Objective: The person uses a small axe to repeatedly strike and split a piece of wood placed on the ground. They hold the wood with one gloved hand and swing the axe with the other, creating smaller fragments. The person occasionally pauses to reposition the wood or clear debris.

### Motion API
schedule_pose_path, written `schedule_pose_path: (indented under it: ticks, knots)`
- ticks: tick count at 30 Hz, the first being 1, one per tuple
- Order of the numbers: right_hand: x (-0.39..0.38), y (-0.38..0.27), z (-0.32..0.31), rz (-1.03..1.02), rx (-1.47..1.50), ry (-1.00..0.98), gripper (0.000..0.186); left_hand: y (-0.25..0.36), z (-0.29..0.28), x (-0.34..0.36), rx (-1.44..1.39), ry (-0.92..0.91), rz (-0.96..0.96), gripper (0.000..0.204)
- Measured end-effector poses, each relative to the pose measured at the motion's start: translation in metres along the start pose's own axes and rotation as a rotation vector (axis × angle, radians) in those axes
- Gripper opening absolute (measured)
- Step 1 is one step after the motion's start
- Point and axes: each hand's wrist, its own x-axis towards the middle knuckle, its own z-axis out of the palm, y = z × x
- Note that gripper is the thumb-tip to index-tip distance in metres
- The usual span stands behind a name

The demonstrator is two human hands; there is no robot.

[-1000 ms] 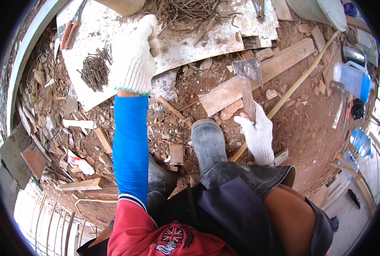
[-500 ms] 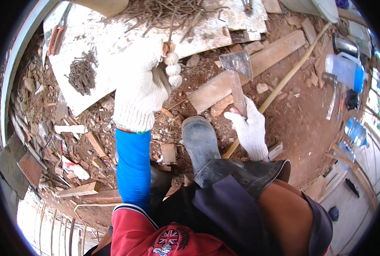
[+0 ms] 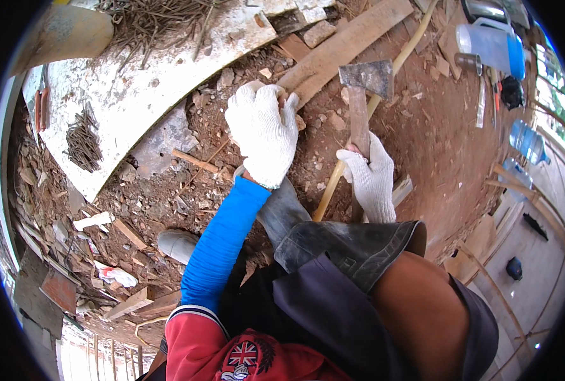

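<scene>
My right hand [image 3: 372,181], in a white knit glove, grips the wooden handle of a hatchet [image 3: 366,79]. The worn metal head is raised to the right of a wooden plank [image 3: 352,44] lying on the dirt. My left hand [image 3: 262,130], also gloved, is at the plank's near end with its fingers curled and thumb closed in. Whatever is between those fingers is hidden. Beyond my left hand, a white board [image 3: 168,82] carries a tangled heap of rusty nails or rods [image 3: 152,22] and a smaller bundle of similar pieces [image 3: 84,143].
Red-handled pliers [image 3: 42,105] lie on the board's left edge. A yellowish pole [image 3: 404,57] runs beside the plank. Bottles and a blue-based jug [image 3: 491,47] stand at the right. Wood scraps and rubble cover the ground around my boots [image 3: 289,213].
My left hand has come from over the board, beside the rusty heap, to the near end of the plank. The hatchet, still in my right hand, now stands more upright. The view has shifted.
</scene>
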Motion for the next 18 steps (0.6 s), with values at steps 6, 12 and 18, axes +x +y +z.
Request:
schedule_pose_path:
  ticks: [6,12,18]
  knots:
    - [-0.002,0.003,-0.001,0.003,0.037,-0.008,0.060,-0.005,-0.005,-0.007,-0.059,-0.028,0.083,0.027]
    - [0.001,-0.011,0.005,-0.064,0.023,-0.009,0.056,-0.020,-0.029,-0.020,-0.293,-0.072,-0.118,0.050]
    - [0.004,-0.008,0.002,-0.103,0.016,-0.042,0.063,-0.015,-0.036,-0.016,0.015,-0.210,0.156,0.084]
